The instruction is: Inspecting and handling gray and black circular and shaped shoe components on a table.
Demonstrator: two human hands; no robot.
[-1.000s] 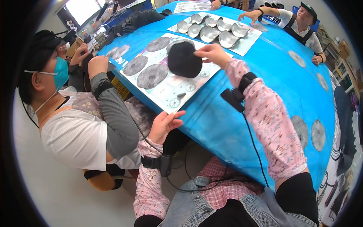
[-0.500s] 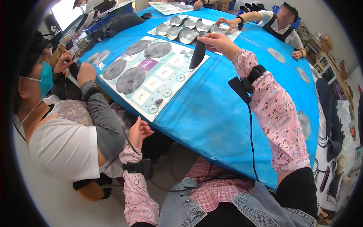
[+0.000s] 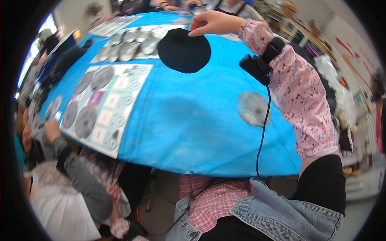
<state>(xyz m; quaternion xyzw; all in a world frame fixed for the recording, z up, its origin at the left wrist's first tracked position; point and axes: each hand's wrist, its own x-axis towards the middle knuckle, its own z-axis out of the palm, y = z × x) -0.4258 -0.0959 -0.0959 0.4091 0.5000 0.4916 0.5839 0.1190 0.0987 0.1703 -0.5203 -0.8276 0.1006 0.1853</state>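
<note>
My right hand (image 3: 213,23), raised over the blue table, pinches the upper edge of a thin round black disc (image 3: 184,51). The disc hangs with its flat face toward me; its exact material I cannot tell. Down at the lower left, off the table, my left hand (image 3: 114,195) is empty with its fingers loosely apart, somewhat blurred. A printed board (image 3: 132,88) lies flat on the left side of the table, bearing several dark grey round pieces (image 3: 102,78). Behind it, another board carries rows of shiny grey curved discs (image 3: 129,51).
The blue sheet (image 3: 173,136) covers the table. A pale grey round patch (image 3: 254,108) marks it at the right. A co-worker's grey sleeve (image 3: 86,172) is close at my left. Other people's hands (image 3: 171,8) are at the far edge. A black cable (image 3: 263,132) hangs from my right wrist.
My view has swung to the right. The black disc, edge-on before, now faces me, still in my right hand. My left hand appears lower and further left.
</note>
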